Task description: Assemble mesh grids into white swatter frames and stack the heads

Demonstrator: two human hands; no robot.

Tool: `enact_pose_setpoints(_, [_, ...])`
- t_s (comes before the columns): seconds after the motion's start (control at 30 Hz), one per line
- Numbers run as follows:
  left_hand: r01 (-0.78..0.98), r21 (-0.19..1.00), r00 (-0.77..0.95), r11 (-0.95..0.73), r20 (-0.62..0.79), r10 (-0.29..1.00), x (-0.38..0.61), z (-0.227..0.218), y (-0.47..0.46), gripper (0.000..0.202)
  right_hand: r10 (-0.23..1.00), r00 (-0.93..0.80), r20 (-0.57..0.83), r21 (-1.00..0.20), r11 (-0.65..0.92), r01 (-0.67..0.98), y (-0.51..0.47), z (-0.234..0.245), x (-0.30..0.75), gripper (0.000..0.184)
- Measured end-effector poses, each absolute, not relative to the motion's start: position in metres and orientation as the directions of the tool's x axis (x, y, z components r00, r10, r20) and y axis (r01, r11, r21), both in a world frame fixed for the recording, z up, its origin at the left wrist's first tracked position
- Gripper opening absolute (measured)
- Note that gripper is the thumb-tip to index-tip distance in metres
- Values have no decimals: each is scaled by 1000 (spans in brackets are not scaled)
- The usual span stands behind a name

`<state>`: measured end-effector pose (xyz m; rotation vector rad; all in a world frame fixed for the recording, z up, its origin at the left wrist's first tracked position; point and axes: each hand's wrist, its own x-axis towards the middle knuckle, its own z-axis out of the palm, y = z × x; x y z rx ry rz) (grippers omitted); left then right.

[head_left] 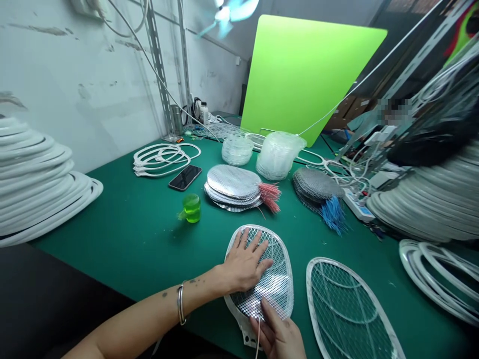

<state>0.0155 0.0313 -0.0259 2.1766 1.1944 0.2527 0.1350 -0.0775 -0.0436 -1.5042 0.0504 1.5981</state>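
Green bench mat (pixel 112 259): swatter frame (pixel 279 264) under both hands; light, rigid rim (pixel 291 284), flimsy foil mesh (pixel 273 294), so hold by rim. Left hand (pixel 243 264) spread flat on mesh; right hand (pixel 279 334) bent at lower edge, grip unclear.

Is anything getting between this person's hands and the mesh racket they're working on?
Nothing visible does. The left hand lies directly on the mesh of the white swatter frame, and the right hand touches its lower part. A second frame lies apart, to the right.
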Motion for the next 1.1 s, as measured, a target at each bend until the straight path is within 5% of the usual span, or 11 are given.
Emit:
enact_pose_setpoints(0.67, [743,455,564,-490,-32,825,24,-50,36,68,639,186,-746,-613,-551,-566,-79,-27,124,62])
enact_pose_setpoints(0.83, [768,409,553,-494,-34,832,24,-46,34,64,705,81,-704,-642,-584,-497,-88,-10,129,58])
enact_pose_setpoints(0.97, [767,370,566,-525,-2,825,23,-49,34,60,671,-95,-736,-619,-722,-309,-109,3,147,58])
enact_pose_setpoints(1.1, [770,326,568,-548,42,822,23,-54,33,61,621,-212,-755,-650,-751,113,-119,15,175,57])
